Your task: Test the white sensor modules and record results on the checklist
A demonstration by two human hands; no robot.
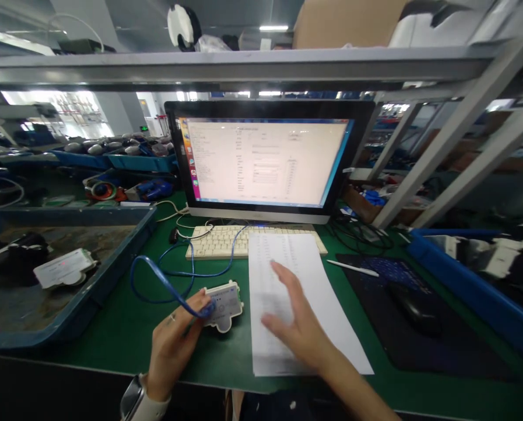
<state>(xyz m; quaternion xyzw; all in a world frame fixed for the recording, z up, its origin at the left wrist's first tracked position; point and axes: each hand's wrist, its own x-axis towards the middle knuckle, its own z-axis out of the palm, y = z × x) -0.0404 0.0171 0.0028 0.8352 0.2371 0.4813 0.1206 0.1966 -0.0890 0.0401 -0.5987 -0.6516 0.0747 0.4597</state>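
Over the green bench (112,333), just left of the printed sheets (265,351), the left hand (176,333) pinches one end of a white-cased electronic module (227,307), probably light and stiff, best gripped by its edges, sparing the blue cable (156,272). The right hand (302,330) hovers above the sheets, fingers spread, holding nothing visible. Print on module and monitor (226,158) is too blurred to read.

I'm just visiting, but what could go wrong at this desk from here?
The blue cable loops loosely up to the white device in the left hand; it might snag and tug the device. The papers overlap the keyboard, so pressing there could hit keys. The open right hand, above those loose papers, could perhaps nudge them askew.
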